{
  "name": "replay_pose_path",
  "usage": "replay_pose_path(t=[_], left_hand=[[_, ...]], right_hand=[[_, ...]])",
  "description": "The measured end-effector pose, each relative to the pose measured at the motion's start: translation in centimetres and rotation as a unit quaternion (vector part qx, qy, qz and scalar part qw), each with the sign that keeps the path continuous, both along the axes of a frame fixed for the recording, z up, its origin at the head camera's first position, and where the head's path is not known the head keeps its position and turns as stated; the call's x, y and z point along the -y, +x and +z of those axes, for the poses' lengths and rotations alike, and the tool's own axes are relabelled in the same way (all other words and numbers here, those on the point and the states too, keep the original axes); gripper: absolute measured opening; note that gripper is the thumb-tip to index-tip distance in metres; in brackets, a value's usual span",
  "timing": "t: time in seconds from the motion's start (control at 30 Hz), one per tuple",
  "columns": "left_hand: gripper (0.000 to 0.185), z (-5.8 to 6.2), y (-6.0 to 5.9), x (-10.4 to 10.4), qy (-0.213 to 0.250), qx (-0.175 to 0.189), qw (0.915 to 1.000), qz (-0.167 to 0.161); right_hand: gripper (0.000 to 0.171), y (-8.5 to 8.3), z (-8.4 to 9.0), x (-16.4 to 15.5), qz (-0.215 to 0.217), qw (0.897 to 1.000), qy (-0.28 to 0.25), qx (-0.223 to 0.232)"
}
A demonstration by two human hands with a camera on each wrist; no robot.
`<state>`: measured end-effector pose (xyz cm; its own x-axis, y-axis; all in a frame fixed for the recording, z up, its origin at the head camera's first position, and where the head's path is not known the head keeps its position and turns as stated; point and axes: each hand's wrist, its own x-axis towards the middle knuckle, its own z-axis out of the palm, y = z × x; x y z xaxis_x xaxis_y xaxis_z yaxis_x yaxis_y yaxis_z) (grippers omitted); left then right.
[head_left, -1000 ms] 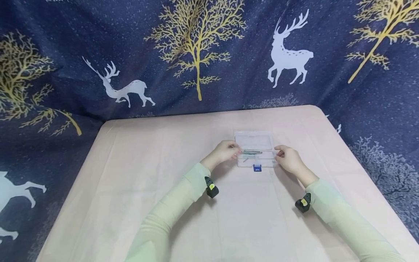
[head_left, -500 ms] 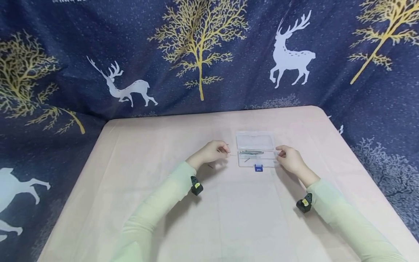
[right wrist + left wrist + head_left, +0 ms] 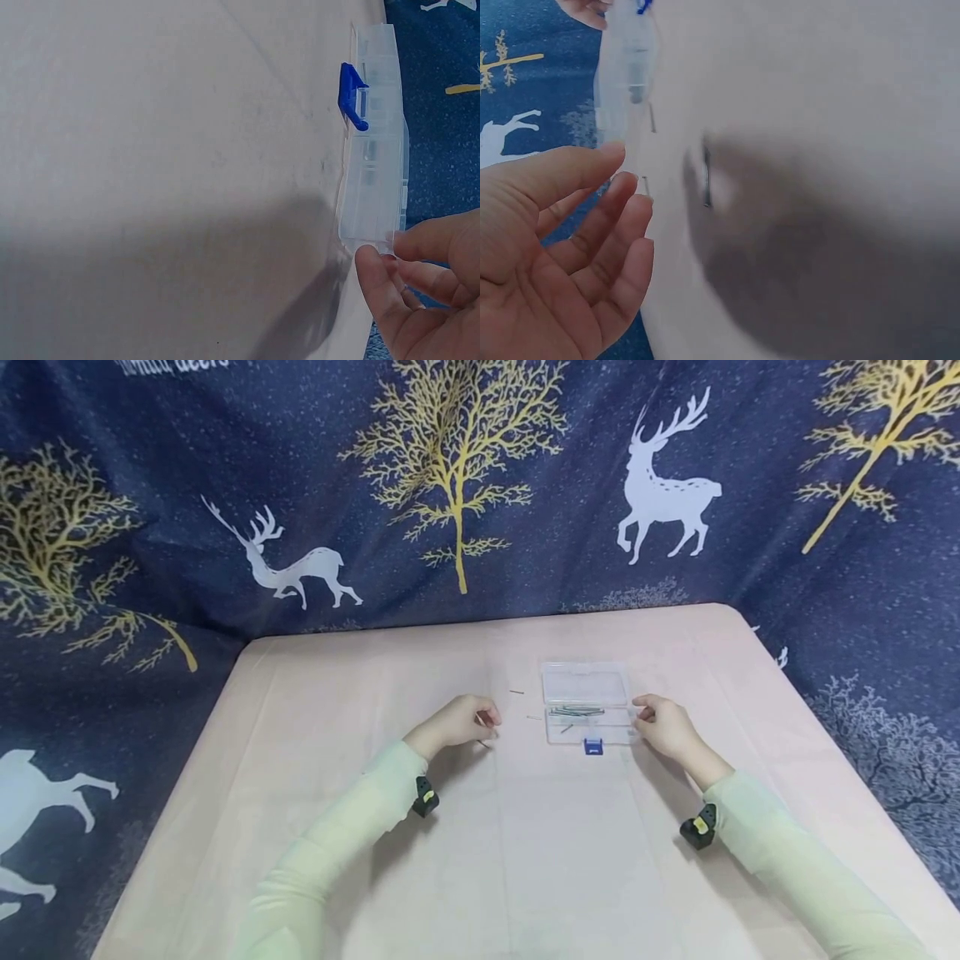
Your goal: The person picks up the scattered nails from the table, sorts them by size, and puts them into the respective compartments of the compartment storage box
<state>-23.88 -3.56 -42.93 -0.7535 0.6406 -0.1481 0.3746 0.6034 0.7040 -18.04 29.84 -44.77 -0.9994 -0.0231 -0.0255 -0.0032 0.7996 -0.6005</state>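
A clear plastic box [image 3: 590, 739] with a blue latch [image 3: 593, 747] lies on the table with its lid [image 3: 585, 683] raised. Several long thin nails [image 3: 576, 712] lie inside, with a shorter one [image 3: 567, 728] in front. My right hand [image 3: 663, 723] pinches the box's right end between thumb and fingers, as the right wrist view shows. To the left of the box, my left hand [image 3: 577, 247] hovers with loosely bent fingers, nothing between them. Just beyond its fingertips a dark nail [image 3: 706, 176] lies on the table. Two more small nails [image 3: 517, 692] [image 3: 533, 717] lie between that hand and the box.
A pale pink cloth covers the table [image 3: 450, 877]. Its back edge meets a dark blue curtain [image 3: 525, 527] printed with deer and trees. Both forearms in light green sleeves [image 3: 337, 843] reach over the front, each wrist carrying a small black camera [image 3: 426, 797].
My left hand has moved away from the box toward the left, and nails on the table now show beside it. The right hand has stayed at the box's right end.
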Motion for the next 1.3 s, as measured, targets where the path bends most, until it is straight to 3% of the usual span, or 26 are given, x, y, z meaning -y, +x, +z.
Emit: replay_pose_path(t=[0.43,0.9,1.3], left_hand=[[0.009,-1.6,0.3,1.6,-0.101,-0.066,0.9927,0.001],[0.008,-2.3,0.4,1.7,-0.111,-0.088,0.9899,0.011],[0.011,-1.8,0.6,1.4,-0.128,-0.092,0.9875,-0.007]], right_hand=[[0.039,0.0,0.0,-0.1,-0.002,1.000,0.002,-0.003],[0.039,0.1,-0.1,-0.1,-0.001,1.000,-0.002,-0.007],[0.040,0.0,-0.1,-0.1,0.001,1.000,-0.002,-0.005]])
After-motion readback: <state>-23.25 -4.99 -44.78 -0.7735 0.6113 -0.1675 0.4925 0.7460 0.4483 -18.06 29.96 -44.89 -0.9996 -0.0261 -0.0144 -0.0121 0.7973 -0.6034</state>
